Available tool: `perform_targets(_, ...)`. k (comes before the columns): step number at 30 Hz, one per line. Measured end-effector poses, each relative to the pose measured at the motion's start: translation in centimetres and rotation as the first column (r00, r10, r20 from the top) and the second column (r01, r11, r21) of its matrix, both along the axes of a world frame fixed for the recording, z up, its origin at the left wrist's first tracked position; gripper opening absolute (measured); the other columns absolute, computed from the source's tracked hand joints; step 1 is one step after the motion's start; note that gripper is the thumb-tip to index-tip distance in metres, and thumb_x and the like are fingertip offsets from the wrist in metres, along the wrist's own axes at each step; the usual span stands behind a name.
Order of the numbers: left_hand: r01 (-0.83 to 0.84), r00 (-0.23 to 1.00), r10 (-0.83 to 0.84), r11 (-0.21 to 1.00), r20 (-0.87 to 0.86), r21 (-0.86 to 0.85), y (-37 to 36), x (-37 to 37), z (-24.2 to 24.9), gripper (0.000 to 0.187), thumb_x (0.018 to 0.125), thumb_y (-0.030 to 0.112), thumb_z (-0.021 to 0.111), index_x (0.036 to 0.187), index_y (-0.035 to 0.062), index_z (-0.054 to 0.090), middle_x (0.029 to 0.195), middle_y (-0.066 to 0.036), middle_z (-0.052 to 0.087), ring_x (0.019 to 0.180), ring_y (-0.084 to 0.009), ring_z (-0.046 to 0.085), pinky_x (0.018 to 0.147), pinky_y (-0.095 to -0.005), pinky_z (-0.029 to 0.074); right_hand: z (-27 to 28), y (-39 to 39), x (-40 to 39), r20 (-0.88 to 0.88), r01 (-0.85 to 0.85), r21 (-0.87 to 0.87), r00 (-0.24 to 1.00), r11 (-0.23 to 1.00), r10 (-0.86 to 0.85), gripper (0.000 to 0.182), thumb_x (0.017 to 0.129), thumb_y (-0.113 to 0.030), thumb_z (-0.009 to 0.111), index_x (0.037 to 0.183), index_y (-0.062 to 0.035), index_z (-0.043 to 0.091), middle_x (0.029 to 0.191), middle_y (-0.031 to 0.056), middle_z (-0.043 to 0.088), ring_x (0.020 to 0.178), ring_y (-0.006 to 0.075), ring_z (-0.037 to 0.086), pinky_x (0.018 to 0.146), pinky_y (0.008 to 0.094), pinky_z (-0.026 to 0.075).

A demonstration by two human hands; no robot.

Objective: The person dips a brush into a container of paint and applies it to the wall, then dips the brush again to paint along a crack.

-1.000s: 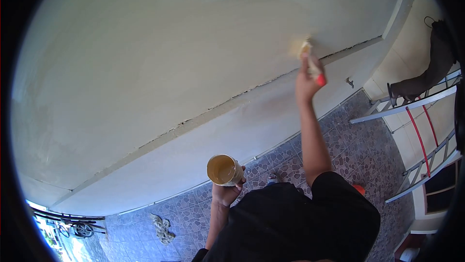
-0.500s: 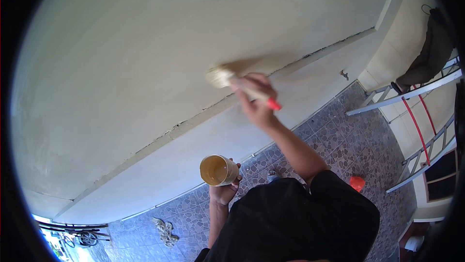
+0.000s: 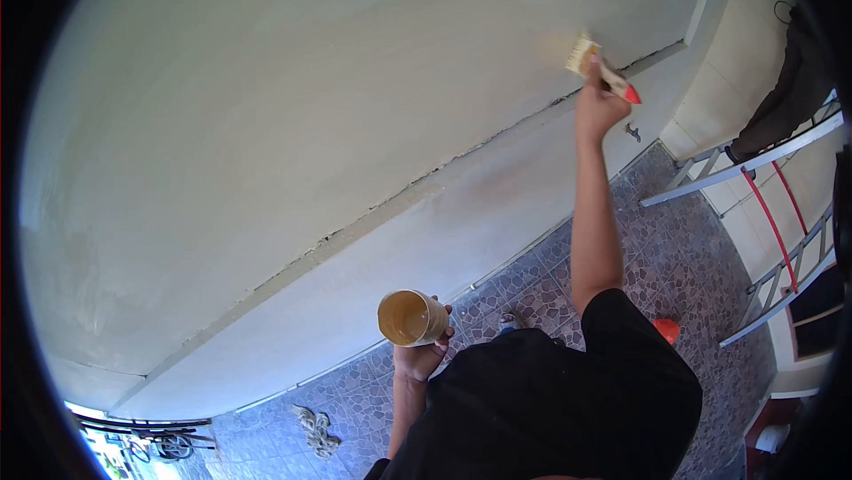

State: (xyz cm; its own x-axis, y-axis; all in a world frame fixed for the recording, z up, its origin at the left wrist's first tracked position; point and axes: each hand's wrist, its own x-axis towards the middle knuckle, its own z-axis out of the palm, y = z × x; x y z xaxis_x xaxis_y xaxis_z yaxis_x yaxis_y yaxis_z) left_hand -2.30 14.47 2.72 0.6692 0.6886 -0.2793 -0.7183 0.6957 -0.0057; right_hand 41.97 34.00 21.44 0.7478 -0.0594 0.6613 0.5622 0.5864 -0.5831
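My right hand (image 3: 603,107) is closed round the handle of a paintbrush (image 3: 614,81), whose handle ends in a red tip. The pale bristles lie against or very near the wall (image 3: 355,107), just above a cracked ledge. Low in the view, my left hand (image 3: 426,354) holds a cup (image 3: 414,318) with its open mouth facing up. Some yellowish liquid shows inside it, and my fingers wrap round its side.
A metal ladder (image 3: 754,169) with red straps stands at the right, with a person's dark-clothed leg (image 3: 781,107) on it. A tap (image 3: 632,132) juts from the wall. On the tiled floor (image 3: 532,302) lie a crumpled cloth (image 3: 316,431) and an orange object (image 3: 666,330).
My right hand has moved the brush up and to the right along the wall, and that arm is more stretched out. The cup sits slightly further right in view.
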Motion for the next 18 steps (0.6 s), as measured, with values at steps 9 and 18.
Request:
perform_targets(9, 0.052, 0.999, -0.052, 0.999, -0.001, -0.010, 0.5, 0.5, -1.0, 0.054, 0.103, 0.043, 0.052, 0.142, 0.0057, 0.052, 0.130, -0.028, 0.059, 0.094, -0.0398, 0.067, 0.068, -0.0334, 0.062, 2.1, -3.6, -23.3, 0.460, -0.083, -0.117, 0.879, 0.990, 0.128, 0.019, 0.086, 0.001, 0.076, 0.105, 0.0007, 0.072, 0.095, 0.0143, 0.072, 0.083, 0.0305, 0.070, 0.071, 0.0384, 0.057)
perform_targets(18, 0.118, 0.992, -0.119, 0.992, 0.044, 0.035, 1.6, 2.2, 0.3, 0.054, 0.103, 0.043, 0.052, 0.142, 0.0058, 0.053, 0.130, -0.026, 0.059, 0.092, -0.0378, 0.064, 0.068, -0.0326, 0.061, 3.7, -1.1, -13.3, 0.220, -0.447, -0.051, 0.867, 0.893, 0.446, 0.017, 0.096, -0.008, 0.075, 0.107, 0.0027, 0.069, 0.107, 0.0084, 0.070, 0.094, 0.0125, 0.066, 0.082, 0.0275, 0.056)
